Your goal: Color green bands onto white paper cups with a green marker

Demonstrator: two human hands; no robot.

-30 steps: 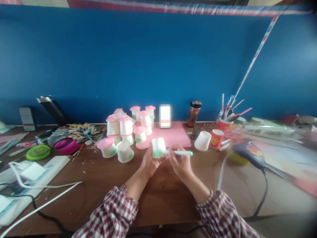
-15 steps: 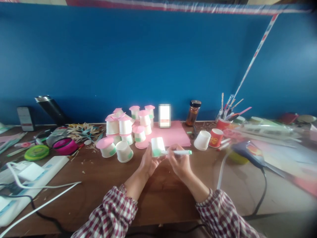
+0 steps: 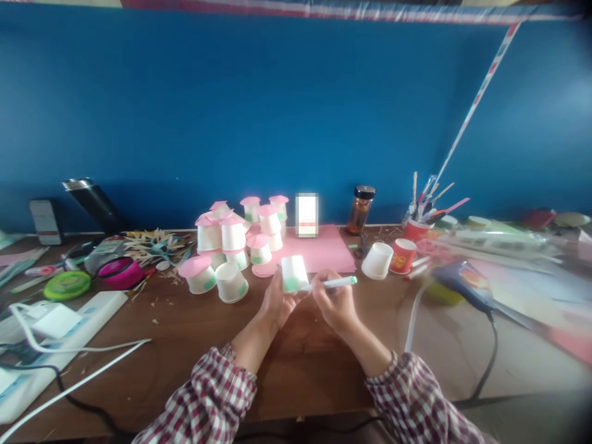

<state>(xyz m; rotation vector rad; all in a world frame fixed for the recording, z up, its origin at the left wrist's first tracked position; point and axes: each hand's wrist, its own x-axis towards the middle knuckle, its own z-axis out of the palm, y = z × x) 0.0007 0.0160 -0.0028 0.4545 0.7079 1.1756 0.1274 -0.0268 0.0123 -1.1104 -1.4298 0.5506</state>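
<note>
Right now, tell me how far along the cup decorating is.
Done: the stacked cups carry pink tops and green patches. In hand: the left hand holds a white cup with a green patch; the right hand puts the green marker to it. Left: the plain cup beside the red cup, unmarked.

One green marker (image 3: pixel 333 283), two red cups (image 3: pixel 403 256), one amber jar (image 3: pixel 361 209), one pink sheet (image 3: pixel 328 250)

I see the pile of pink-topped white paper cups (image 3: pixel 234 237) left of the flat pink paper sheet (image 3: pixel 331 251), the upturned white paper cup (image 3: pixel 293 271) just before it.
</note>
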